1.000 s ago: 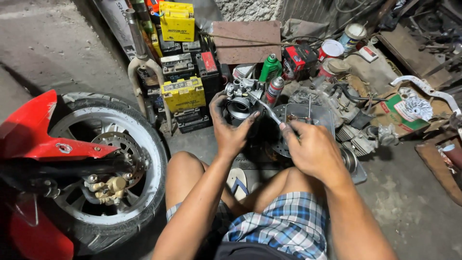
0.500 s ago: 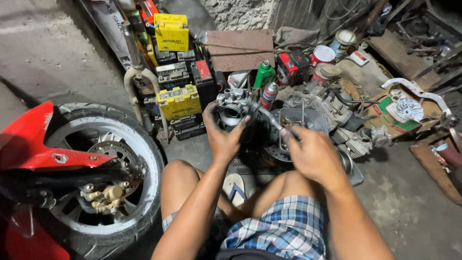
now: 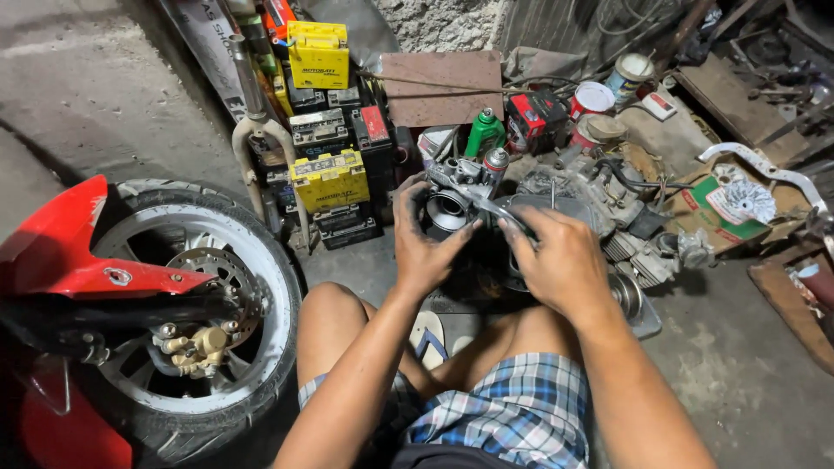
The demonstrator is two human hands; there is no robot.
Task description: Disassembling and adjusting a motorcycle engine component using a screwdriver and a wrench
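Concrete floor (image 3: 104, 104), grey and stained, carrying everything in view; motorcycle front wheel (image 3: 187, 321) at lower left, black tyre around a white rim with a brake disc, upright, partly covered by a red fender (image 3: 69, 252); engine block (image 3: 608, 217), grey and oily, lying on the floor just beyond the person's right forearm; stack of batteries (image 3: 330, 178) against the far wall, 2 of them yellow, the rest black, beside a bent metal tube; brown board (image 3: 439, 82) leaning behind them; green bottle (image 3: 484, 132) and red box (image 3: 534, 115) standing near each other past the hands; carburetor (image 3: 456, 195), a grey metal body with a round dark throat facing the camera, held off the floor between the 2 hands, in front of the engine block; left hand (image 3: 426, 239) clasped around the carburetor's lower left side, fingers wrapped behind it; right hand (image 3: 556, 256) closed, fingertips pinching a thin metal tool (image 3: 495, 208) whose end touches the carburetor's right side; spray can (image 3: 495, 163) just behind the carburetor.
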